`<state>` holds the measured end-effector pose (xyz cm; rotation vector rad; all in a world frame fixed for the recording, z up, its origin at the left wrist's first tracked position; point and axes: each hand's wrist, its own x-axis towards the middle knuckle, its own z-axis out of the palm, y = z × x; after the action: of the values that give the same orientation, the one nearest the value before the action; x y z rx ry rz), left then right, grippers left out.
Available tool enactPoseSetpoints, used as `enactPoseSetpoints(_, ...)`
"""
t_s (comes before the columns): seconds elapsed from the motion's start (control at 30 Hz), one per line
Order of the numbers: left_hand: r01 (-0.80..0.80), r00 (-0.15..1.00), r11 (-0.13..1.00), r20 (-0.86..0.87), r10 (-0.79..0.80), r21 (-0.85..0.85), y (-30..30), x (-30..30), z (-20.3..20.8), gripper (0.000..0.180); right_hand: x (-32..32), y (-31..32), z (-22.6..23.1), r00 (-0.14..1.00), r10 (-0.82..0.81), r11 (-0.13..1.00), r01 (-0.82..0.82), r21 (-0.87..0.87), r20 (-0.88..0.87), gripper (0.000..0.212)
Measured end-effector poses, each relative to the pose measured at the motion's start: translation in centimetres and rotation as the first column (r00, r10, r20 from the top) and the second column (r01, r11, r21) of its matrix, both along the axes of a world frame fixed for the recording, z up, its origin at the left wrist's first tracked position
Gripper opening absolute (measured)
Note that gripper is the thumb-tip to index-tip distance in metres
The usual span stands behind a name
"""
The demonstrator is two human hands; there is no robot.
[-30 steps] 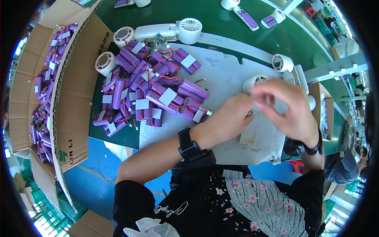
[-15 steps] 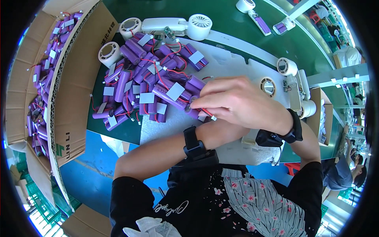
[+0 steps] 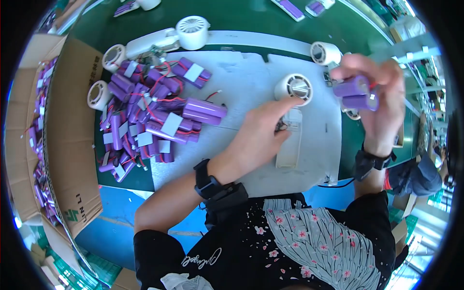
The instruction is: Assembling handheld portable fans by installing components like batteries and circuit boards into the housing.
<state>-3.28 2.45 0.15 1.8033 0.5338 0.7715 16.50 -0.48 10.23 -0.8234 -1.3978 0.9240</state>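
Note:
My left hand is closed on a white handheld fan lying on the foam sheet. Its forefinger reaches the round fan head, and its thumb is by a small dark part at the top of the uncovered handle. Raised at the right, my right hand grips a purple battery pack of two cylindrical cells, with a bit of red wire showing. Motion blurs that hand slightly. A big heap of purple battery packs, with grey pads and red wires, lies left of my left hand.
White foam sheet covers part of the green table. At the left stands a cardboard box holding more packs. Other fan parts lie along the far side, and another white fan head sits near my right hand.
My hands were together by the heap; now they are apart. The right has moved right and up with a battery pack, while the left has come onto the fan. The view has shifted.

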Motion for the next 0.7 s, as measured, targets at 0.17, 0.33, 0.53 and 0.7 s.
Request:
enactPoseSetpoints(0.17, 0.046, 0.996, 0.993, -0.077, -0.055, -0.107, 0.4, 0.3, 0.4, 0.063, 1.3, -2.6, -4.3, 0.993, 0.042, 0.885, 0.014, -0.465, 0.110, 0.024)
enactPoseSetpoints(0.33, 0.069, 0.993, 0.972, -0.075, -0.088, -0.227, 0.1, 0.0, 0.5, 0.070, -1.1, -3.9, -6.6, 0.701, -0.061, 0.983, 0.165, -0.078, 0.711, 0.019)
enactPoseSetpoints(0.53, 0.055, 0.978, 0.951, -0.176, -0.113, -0.305, 0.6, -0.6, 1.8, 0.075, -0.7, -4.1, -7.9, 0.646, -0.094, 0.993, 0.116, 0.024, 0.757, 0.026)
enactPoseSetpoints(0.7, 0.073, 0.985, 0.913, -0.116, -0.130, -0.401, 0.6, -0.6, 1.7, 0.074, -0.8, -4.3, -8.3, 0.636, -0.158, 0.985, 0.150, 0.080, 0.755, 0.023)
